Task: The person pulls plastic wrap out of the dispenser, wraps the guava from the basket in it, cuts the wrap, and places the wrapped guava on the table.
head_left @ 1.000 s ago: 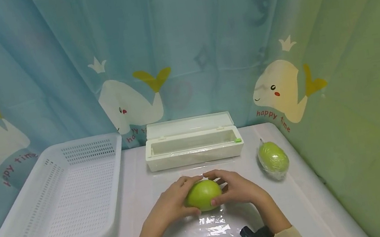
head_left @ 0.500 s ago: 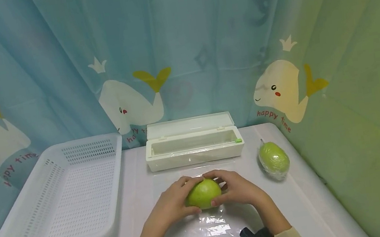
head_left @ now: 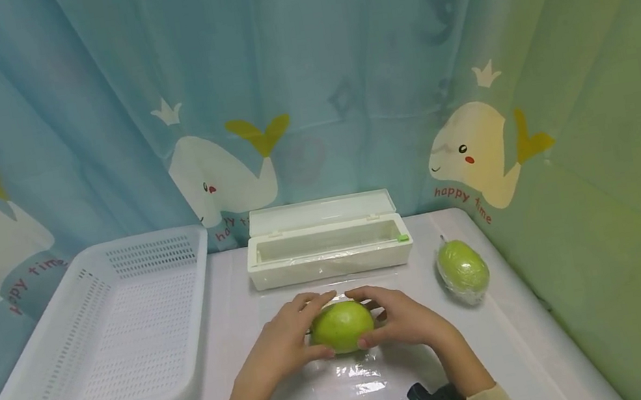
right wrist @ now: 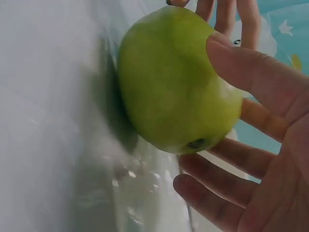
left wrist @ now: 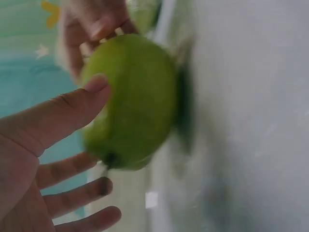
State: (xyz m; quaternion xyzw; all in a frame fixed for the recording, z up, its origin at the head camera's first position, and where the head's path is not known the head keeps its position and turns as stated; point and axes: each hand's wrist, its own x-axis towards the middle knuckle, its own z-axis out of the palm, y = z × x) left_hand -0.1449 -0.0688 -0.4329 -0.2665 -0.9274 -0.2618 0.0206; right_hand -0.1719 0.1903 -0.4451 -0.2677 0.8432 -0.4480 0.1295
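A bare green pear [head_left: 342, 327] lies on a clear sheet of cling film [head_left: 359, 377] at the middle of the table. My left hand [head_left: 285, 336] is at its left side, thumb at the near face and fingers spread fairly straight; a gap shows beside the stem. On the right, my right hand [head_left: 403, 315] holds the pear between a thumb in front and bent fingers behind. Both wrist views show the thumbs over the pear and fingers partly hidden behind it. Further right sits another pear [head_left: 463, 270], wrapped in film.
Behind the pear stands a white cling film dispenser [head_left: 330, 266], lid raised, with a green slider at its right end. A white plastic basket [head_left: 128, 325] takes up the table's left side. A curtain [head_left: 329, 88] with whale prints hangs at the back and right.
My left fingers have spread and drawn back a little from the pear, baring its stem end. The pear has turned slightly. My right hand is almost unmoved.
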